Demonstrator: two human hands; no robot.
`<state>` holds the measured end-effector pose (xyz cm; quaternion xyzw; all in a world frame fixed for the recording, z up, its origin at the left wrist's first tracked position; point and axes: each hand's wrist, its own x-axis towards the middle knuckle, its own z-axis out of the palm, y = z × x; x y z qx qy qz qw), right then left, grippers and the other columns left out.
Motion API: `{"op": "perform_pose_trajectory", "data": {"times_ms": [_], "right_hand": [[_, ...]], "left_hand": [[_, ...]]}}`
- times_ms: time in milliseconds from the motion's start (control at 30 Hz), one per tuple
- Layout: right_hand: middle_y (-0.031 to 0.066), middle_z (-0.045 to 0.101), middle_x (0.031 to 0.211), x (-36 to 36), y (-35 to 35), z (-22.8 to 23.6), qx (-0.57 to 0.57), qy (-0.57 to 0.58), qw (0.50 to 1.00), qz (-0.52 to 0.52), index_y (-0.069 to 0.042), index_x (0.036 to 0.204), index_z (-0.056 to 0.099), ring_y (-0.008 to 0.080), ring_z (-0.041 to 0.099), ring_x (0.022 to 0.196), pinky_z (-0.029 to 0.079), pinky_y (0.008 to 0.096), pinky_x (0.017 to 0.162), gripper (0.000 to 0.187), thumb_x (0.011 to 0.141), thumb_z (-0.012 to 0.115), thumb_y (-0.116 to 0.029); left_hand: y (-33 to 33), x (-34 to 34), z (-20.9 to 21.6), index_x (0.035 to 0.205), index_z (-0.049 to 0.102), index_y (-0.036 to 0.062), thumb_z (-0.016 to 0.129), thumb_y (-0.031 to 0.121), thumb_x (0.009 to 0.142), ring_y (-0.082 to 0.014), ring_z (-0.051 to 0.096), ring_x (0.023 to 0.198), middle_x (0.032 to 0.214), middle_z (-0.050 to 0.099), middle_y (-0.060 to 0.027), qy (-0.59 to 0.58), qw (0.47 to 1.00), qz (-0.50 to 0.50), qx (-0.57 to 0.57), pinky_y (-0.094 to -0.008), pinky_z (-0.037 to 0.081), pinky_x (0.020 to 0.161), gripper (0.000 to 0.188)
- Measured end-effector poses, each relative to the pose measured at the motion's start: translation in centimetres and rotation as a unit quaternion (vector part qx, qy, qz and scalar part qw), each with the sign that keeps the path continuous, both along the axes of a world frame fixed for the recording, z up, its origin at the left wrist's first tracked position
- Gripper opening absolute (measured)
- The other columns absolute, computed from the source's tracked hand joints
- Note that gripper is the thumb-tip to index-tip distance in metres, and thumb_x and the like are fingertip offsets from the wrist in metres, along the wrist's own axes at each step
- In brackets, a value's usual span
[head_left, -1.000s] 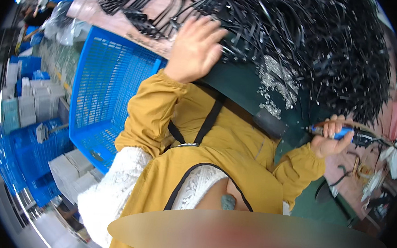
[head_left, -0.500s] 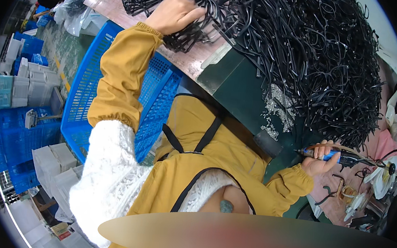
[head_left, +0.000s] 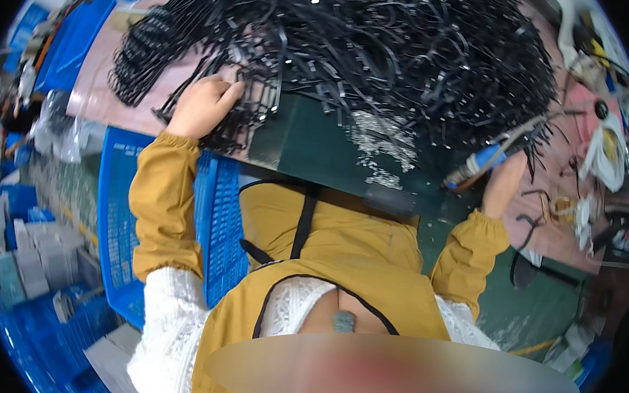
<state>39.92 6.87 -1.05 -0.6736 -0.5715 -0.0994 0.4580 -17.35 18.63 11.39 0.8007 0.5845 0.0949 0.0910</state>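
Note:
Over the near left part of the table, my left hand (head_left: 205, 106) is closed on black eyeglass frames (head_left: 245, 108), with its thumb sticking out and its fingertips hidden. My right hand (head_left: 506, 183) grips a blue and black electric screwdriver (head_left: 486, 158) at the right; blur hides its exact finger placement. The screwdriver tilts, its tip low and pointing left toward the dark green mat (head_left: 308, 133). Between my hands, a heap of tiny silver screws (head_left: 384, 141) lies spread on that mat. A big tangled pile of black eyeglass frames (head_left: 385, 47) fills the table beyond.
A blue slatted basket (head_left: 118, 218) stands below the table's front edge at the left. The pinkish tabletop (head_left: 97, 94) shows at its left end. Cords, small tools and a white plastic bag (head_left: 604, 164) lie at the right. White boxes (head_left: 48, 249) are stacked at the far left.
The whole view has turned and shifted. My left hand, smeared by motion before, is now steadier on the frames at the left. The screwdriver has tilted more steeply in my right hand.

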Motion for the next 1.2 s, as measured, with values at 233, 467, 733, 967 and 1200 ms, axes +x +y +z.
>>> {"op": "perform_pose_trajectory", "data": {"times_ms": [233,467,733,967,1200], "right_hand": [[0.0173,0.064,0.121,1.3,2.3,-3.3,-0.039,0.054,0.997,0.039,-0.001,0.141,0.052,0.0283,0.062,0.114,0.048,0.0403,0.101,0.059,0.087,0.075,-0.011],[0.0177,0.071,0.100,0.4,1.8,-0.6,-0.048,0.085,0.995,-0.023,0.001,0.120,0.067,0.0330,0.068,0.094,0.052,0.0418,0.088,0.038,0.087,0.076,-0.015],[0.0178,0.067,0.098,-0.2,1.6,-0.6,0.072,0.259,0.963,-0.003,0.002,0.107,0.068,0.0372,0.066,0.093,0.053,0.0438,0.082,0.023,0.085,0.069,-0.004],[0.0136,0.063,0.082,-1.5,1.0,2.2,0.021,0.130,0.989,-0.066,0.002,0.110,0.066,0.0298,0.062,0.076,0.049,0.0386,0.069,0.026,0.084,0.064,0.003],[0.0046,0.073,0.101,-0.7,0.0,2.3,-0.007,0.384,0.919,0.087,0.001,0.113,0.073,0.0140,0.065,0.088,0.051,0.0278,0.078,0.025,0.094,0.056,0.003]], "left_hand": [[4.5,13.3,1.6,0.115,0.068,0.0009,0.065,0.030,0.097,-0.0373,0.067,0.106,0.110,0.070,-0.0181,-0.185,0.949,-0.152,0.203,-0.0434,0.054,0.090,0.035],[7.7,30.0,0.0,0.124,0.065,-0.0039,0.069,0.051,0.093,-0.0388,0.064,0.116,0.120,0.069,-0.0221,-0.007,0.985,-0.154,0.082,-0.0452,0.053,0.099,0.063],[10.1,29.1,1.2,0.089,0.071,0.0010,0.073,0.049,0.090,-0.0396,0.071,0.088,0.089,0.073,-0.0201,-0.119,0.986,-0.071,0.089,-0.0492,0.056,0.077,0.048],[7.1,36.5,2.8,0.106,0.065,0.0033,0.078,0.035,0.085,-0.0356,0.064,0.106,0.110,0.064,-0.0137,-0.069,0.926,-0.141,0.342,-0.0492,0.057,0.082,0.041],[7.6,38.8,0.1,0.101,0.076,0.0079,0.078,0.025,0.083,-0.0351,0.067,0.102,0.108,0.065,-0.0130,-0.112,0.962,-0.211,0.131,-0.0466,0.054,0.086,0.025]]}}
